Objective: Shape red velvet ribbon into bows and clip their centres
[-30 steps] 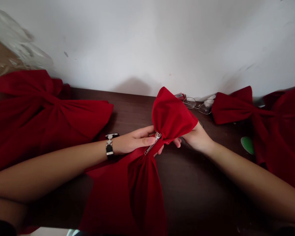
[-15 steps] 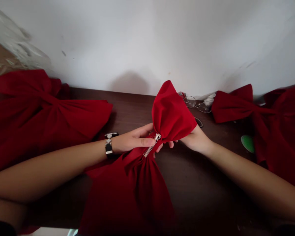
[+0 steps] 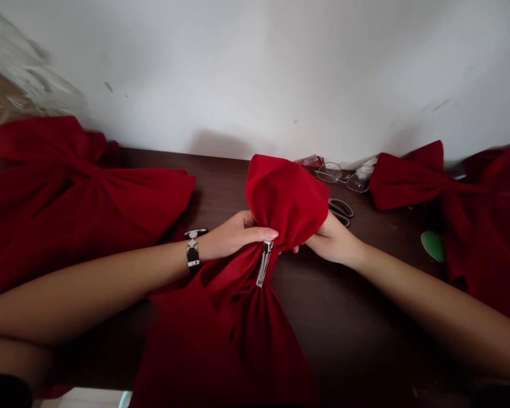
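Observation:
A large red fabric bow (image 3: 287,198) stands between my hands over the dark table, its tails hanging toward me. My left hand (image 3: 242,235) is closed round its gathered middle, thumb across the front just above the clip. That metal hair clip (image 3: 263,265) lies along the knot, facing me. My right hand (image 3: 338,241) reaches to the right side of the upper loop; its fingers are hidden by the fabric, so I cannot tell how they are set. A watch with a black and silver band (image 3: 192,249) is on my left wrist.
More red bows (image 3: 85,170) are piled at the left, and another red bow (image 3: 412,178) lies at the right. Behind my right hand are scissors (image 3: 344,211) and eyeglasses (image 3: 330,171). A green round object (image 3: 432,246) sits farther right. A white wall (image 3: 255,73) bounds the table (image 3: 221,170).
The bow's upper loop has tipped left and down, and looks rounder. The clip has turned more upright and sits slightly lower. My left thumb has shifted from the clip to just above it.

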`<act>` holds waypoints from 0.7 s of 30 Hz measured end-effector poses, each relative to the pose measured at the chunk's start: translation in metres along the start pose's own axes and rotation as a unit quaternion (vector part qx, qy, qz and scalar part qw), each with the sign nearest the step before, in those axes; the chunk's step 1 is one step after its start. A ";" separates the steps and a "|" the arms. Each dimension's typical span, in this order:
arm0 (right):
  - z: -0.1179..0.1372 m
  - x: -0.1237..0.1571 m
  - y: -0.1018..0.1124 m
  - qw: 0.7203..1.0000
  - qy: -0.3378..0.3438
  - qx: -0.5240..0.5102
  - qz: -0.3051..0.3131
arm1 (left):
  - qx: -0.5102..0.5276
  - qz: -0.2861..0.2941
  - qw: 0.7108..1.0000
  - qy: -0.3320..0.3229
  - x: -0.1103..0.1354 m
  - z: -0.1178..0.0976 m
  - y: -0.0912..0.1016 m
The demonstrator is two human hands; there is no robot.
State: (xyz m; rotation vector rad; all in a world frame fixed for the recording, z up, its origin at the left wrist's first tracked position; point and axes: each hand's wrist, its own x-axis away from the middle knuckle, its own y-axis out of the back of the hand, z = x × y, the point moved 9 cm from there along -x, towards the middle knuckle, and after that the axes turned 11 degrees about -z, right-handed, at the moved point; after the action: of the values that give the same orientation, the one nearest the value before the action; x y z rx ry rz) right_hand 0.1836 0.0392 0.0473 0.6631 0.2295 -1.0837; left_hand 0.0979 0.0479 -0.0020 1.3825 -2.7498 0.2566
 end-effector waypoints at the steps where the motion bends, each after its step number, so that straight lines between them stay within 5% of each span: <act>1: -0.001 0.000 -0.001 1.000 -0.001 0.011 0.002 | -0.007 -0.007 1.000 0.005 0.000 0.001 0.001; 11: -0.008 0.003 -0.009 0.992 -0.075 -0.103 0.020 | 0.084 0.018 0.996 0.009 0.003 -0.001 -0.010; 21: -0.005 0.002 -0.006 0.995 -0.071 -0.065 0.003 | 0.053 -0.007 0.998 0.023 0.002 0.004 -0.003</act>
State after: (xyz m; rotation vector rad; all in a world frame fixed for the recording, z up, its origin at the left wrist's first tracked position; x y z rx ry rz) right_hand 0.1800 0.0390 0.0398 0.4687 0.1727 -1.0947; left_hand 0.0989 0.0438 -0.0054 1.4009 -2.7235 0.4329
